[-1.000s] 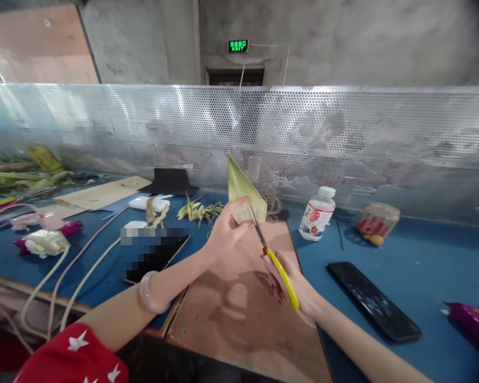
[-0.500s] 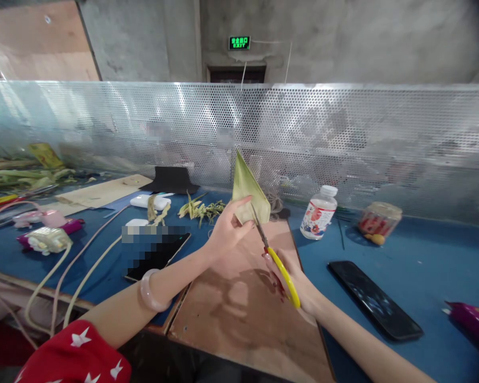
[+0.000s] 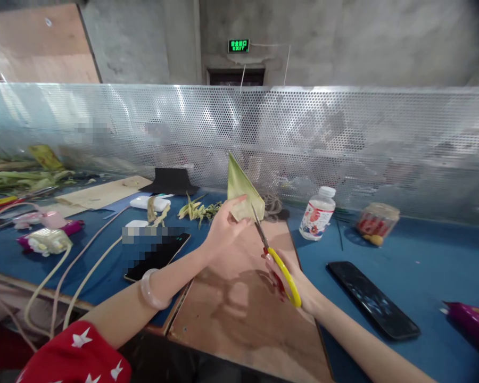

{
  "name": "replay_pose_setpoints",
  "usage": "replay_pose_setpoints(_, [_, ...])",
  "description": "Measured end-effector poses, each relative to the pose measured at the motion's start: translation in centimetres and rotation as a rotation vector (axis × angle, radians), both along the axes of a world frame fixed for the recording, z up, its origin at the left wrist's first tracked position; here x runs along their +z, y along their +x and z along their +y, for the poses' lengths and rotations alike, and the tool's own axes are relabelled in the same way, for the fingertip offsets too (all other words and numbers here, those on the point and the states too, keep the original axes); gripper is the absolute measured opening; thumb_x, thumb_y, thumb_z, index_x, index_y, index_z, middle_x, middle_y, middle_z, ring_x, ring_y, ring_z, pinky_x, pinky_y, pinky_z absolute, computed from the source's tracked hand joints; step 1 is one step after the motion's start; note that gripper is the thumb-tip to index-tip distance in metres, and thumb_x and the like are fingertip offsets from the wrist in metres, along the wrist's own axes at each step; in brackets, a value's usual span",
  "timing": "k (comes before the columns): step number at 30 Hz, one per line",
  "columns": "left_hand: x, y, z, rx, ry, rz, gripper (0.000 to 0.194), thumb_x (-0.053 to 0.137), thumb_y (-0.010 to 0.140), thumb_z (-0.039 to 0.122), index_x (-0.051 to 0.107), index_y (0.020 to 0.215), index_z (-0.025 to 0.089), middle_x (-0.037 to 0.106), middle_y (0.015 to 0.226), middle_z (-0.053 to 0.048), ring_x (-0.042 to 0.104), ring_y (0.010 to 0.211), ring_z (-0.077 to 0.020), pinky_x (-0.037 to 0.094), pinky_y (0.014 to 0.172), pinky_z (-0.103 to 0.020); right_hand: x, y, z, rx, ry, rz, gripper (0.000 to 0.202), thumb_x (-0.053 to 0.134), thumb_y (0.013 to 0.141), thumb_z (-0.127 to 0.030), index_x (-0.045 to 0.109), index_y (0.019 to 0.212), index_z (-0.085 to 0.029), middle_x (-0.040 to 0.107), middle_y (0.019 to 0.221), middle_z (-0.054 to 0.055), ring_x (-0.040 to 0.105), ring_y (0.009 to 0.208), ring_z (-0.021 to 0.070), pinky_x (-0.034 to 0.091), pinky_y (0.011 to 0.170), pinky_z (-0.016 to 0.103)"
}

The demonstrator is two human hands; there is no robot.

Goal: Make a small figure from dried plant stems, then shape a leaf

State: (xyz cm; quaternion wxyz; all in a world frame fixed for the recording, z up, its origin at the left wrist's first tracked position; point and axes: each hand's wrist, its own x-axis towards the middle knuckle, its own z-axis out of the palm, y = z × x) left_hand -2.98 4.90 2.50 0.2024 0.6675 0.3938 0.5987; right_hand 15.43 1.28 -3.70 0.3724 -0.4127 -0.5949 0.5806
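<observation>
My left hand [image 3: 222,230] pinches a folded pale green leaf piece [image 3: 240,187] by its lower edge and holds it upright above a brown wooden board [image 3: 243,298]. The leaf tapers to a point at the top. My right hand [image 3: 295,281] grips yellow-handled scissors [image 3: 277,260]. Their blades point up and reach the leaf's lower right edge. A pink bangle sits on my left wrist.
A blue table [image 3: 423,255] carries a black phone [image 3: 373,300] on the right, a second phone [image 3: 155,255] on the left, a plastic bottle [image 3: 317,213], a small jar [image 3: 377,221], leaf scraps [image 3: 199,210] and cords [image 3: 75,271]. A perforated metal screen [image 3: 343,143] closes off the far edge.
The leaf and scissors shifted slightly right, then back left. The trimmed lower edge of the leaf looks shorter. Both hands keep their grips.
</observation>
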Motion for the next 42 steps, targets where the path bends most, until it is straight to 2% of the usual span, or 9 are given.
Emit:
replay_pose_setpoints(6, [0.0,-0.6,0.6,0.026,-0.012,-0.053,0.046,0.062,0.078,0.022,0.049,0.123,0.020,0.060,0.118,-0.010,0.058,0.107,-0.0233,0.046,0.093,-0.043,0.2,-0.4,-0.6,-0.079,0.054,0.130,0.039,0.056,0.077,-0.059,0.040,0.089,-0.025,0.038,0.058,-0.010,0.032,0.035,0.0034,0.029,0.029,0.015])
replay_pose_setpoints(13, [-1.0,1.8,-1.2,-0.085,-0.040,0.176,0.048,0.067,0.075,0.020,0.052,0.120,0.022,0.057,0.123,-0.009,0.054,0.113,-0.0240,0.047,0.092,-0.041,1.4,0.4,0.4,-0.381,0.301,0.262,0.046,0.071,0.066,-0.049,0.039,0.090,-0.025,0.048,0.076,-0.004,0.053,0.053,0.0097,0.046,0.037,0.021])
replay_pose_setpoints(16, [-1.1,2.4,-1.8,-0.155,-0.109,0.165,0.050,0.068,0.073,0.020,0.052,0.120,0.021,0.058,0.121,-0.010,0.057,0.108,-0.0234,0.049,0.090,-0.040,1.9,0.7,0.9,-0.376,0.341,0.278,0.045,0.072,0.065,-0.046,0.041,0.088,-0.023,0.049,0.076,-0.002,0.059,0.063,0.0148,0.049,0.040,0.023])
replay_pose_setpoints(25, [-1.8,1.9,-1.1,-0.377,-0.303,0.056,0.059,0.070,0.071,0.021,0.050,0.126,0.024,0.066,0.112,-0.008,0.064,0.097,-0.0221,0.052,0.085,-0.042,1.8,0.2,1.3,-0.279,0.166,0.243,0.027,0.064,0.071,-0.034,0.041,0.077,-0.022,0.051,0.056,-0.006,0.048,0.035,0.0102,0.040,0.036,0.025])
replay_pose_setpoints(30, [-1.7,1.3,-0.2,-0.239,-0.373,0.081,0.059,0.074,0.066,0.020,0.057,0.122,0.022,0.069,0.106,-0.008,0.067,0.086,-0.0231,0.054,0.080,-0.041,1.0,0.8,1.4,-0.470,0.291,0.254,0.035,0.066,0.071,-0.036,0.040,0.091,-0.025,0.058,0.082,-0.001,0.058,0.063,0.0145,0.049,0.049,0.026])
replay_pose_setpoints(32, [-1.9,1.0,0.2,-0.134,-0.351,0.140,0.057,0.076,0.064,0.021,0.060,0.119,0.021,0.069,0.106,-0.008,0.066,0.083,-0.0234,0.054,0.078,-0.041,1.0,1.0,1.2,-0.512,0.405,0.235,0.040,0.069,0.069,-0.033,0.040,0.095,-0.026,0.059,0.093,0.001,0.059,0.077,0.0157,0.052,0.064,0.029])
replay_pose_setpoints(35, [-2.4,1.1,0.1,-0.064,-0.235,0.244,0.060,0.075,0.066,0.022,0.058,0.123,0.022,0.066,0.111,-0.009,0.065,0.090,-0.0239,0.052,0.082,-0.041,1.4,0.4,0.3,-0.455,0.470,0.242,0.037,0.068,0.071,-0.030,0.041,0.097,-0.028,0.060,0.102,0.002,0.059,0.088,0.0169,0.051,0.079,0.033])
replay_pose_setpoints(39, [-2.8,2.0,-1.0,-0.071,-0.042,0.412,0.058,0.064,0.076,0.020,0.048,0.132,0.025,0.056,0.128,-0.008,0.054,0.115,-0.0252,0.044,0.098,-0.042,2.6,-1.2,-1.4,-0.367,0.362,0.313,0.027,0.062,0.077,-0.034,0.043,0.096,-0.028,0.060,0.114,0.004,0.057,0.106,0.0197,0.050,0.085,0.034])
replay_pose_setpoints(42, [-2.9,2.8,-2.1,-0.164,0.018,0.492,0.062,0.052,0.083,0.017,0.033,0.141,0.028,0.051,0.135,-0.007,0.054,0.115,-0.0232,0.044,0.098,-0.040,3.4,-1.8,-2.0,-0.380,0.328,0.335,0.035,0.069,0.070,-0.037,0.041,0.090,-0.026,0.058,0.114,0.005,0.055,0.109,0.0205,0.049,0.088,0.035])
